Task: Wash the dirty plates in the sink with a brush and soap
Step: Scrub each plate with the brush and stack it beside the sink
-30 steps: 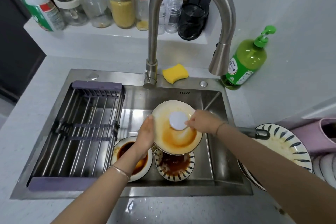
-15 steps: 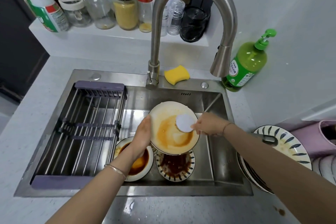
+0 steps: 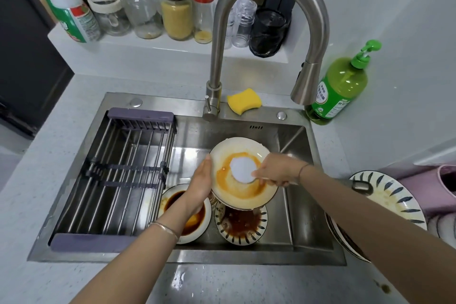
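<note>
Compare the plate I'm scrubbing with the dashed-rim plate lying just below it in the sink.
The scrubbed plate is tilted up in the left hand, brush on it; the dashed-rim plate lies flat in the sink. The scrubbed plate's rim is plain cream; the dashed-rim plate's has dark dashes. The scrubbed plate bears an orange smear, the dashed-rim plate dark brown sauce. Both are round and dirty.
</note>
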